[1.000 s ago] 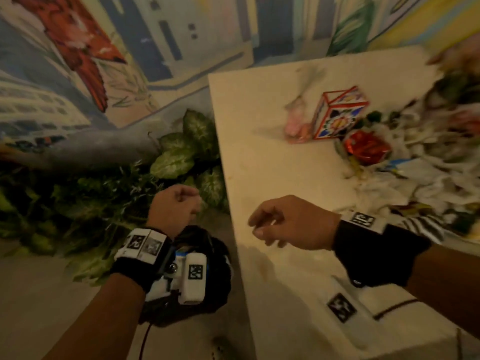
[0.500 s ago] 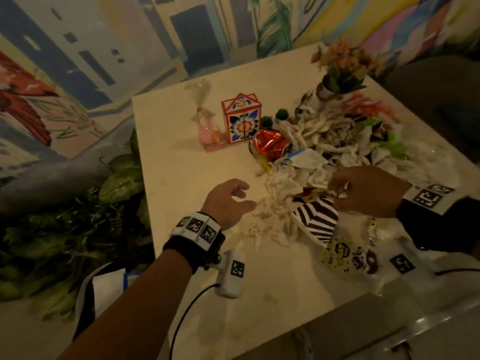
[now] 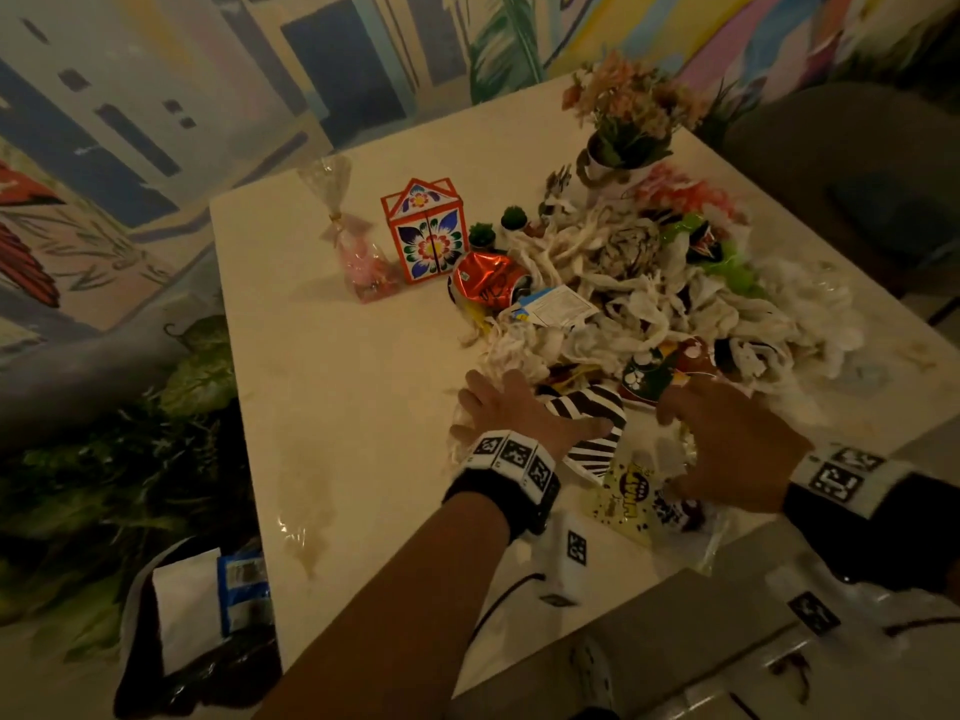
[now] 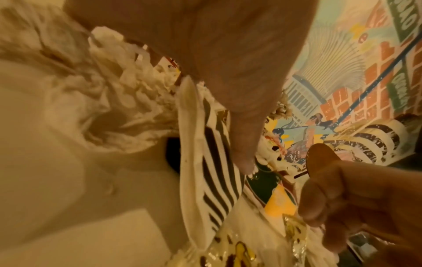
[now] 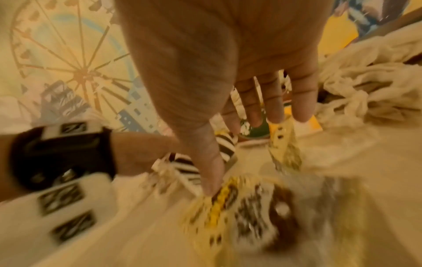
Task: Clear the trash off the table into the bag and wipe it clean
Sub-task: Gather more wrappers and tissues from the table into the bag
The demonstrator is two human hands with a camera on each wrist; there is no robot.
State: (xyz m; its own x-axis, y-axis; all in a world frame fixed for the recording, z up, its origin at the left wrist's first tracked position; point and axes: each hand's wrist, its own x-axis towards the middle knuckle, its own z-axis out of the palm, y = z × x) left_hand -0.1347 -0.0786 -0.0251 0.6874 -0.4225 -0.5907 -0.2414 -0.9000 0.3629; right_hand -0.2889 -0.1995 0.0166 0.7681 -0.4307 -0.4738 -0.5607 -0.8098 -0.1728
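A heap of white crumpled tissues (image 3: pixel 649 304) and wrappers covers the right half of the cream table (image 3: pixel 337 381). My left hand (image 3: pixel 511 407) lies flat with spread fingers on a zebra-striped paper piece (image 3: pixel 587 423) (image 4: pixel 214 162) and the tissues beside it. My right hand (image 3: pixel 727 444) (image 5: pixel 228 63) is spread open over a yellow snack wrapper (image 3: pixel 631 491) (image 5: pixel 228 207), thumb touching it. A red foil wrapper (image 3: pixel 485 285) lies farther back. The black trash bag (image 3: pixel 197 667) stands on the floor at the table's near left corner, holding white and blue items.
A flowered paper box (image 3: pixel 423 231), a pink candy bag (image 3: pixel 358 252), two tiny cacti (image 3: pixel 480 235) and a flower pot (image 3: pixel 623 122) stand at the back. A wet stain (image 3: pixel 304 511) marks the left edge. Leafy plants (image 3: pixel 130 459) fill the floor at left; a chair (image 3: pixel 857 174) sits at right.
My view swung from the bag on the floor to the table. The left hand rose from the bag and landed on the striped piece. The right hand dropped onto the yellow wrapper.
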